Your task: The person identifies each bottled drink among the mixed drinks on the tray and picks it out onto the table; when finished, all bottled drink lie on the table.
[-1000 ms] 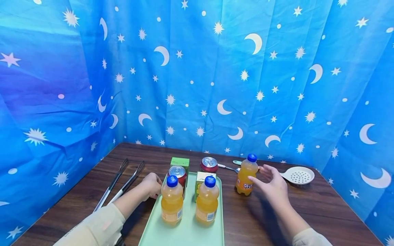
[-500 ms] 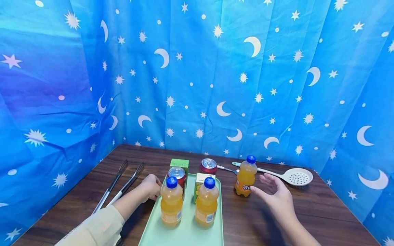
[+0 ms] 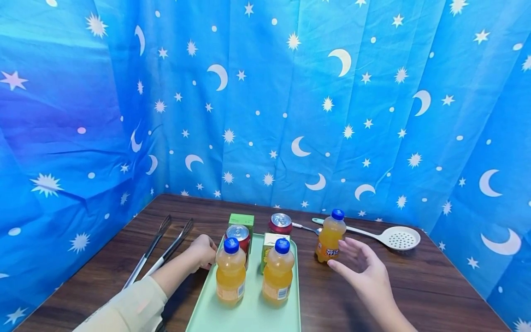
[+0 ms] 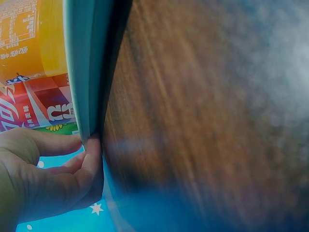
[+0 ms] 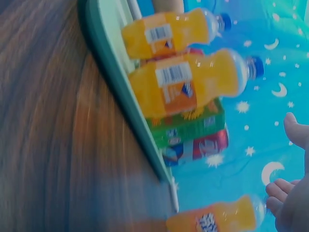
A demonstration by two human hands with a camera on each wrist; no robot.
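My left hand [image 3: 204,252]: thumb and fingers pinch the green tray [image 3: 249,320] by its left rim | My right hand [image 3: 367,272]: thumb and fingers spread, gripping nothing; contact unclear | Orange bottle [image 3: 332,233]: upright on the surface [image 3: 435,295], right of the tray, by my right hand

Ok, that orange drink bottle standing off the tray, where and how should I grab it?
I'd probably wrap the bottle round its body at the label, coming from its right, thumb on the near side. It stands upright, its rounded sides should suit a curled grasp, and the right hand is open on that side, while the loaded tray lies to the bottle's left.
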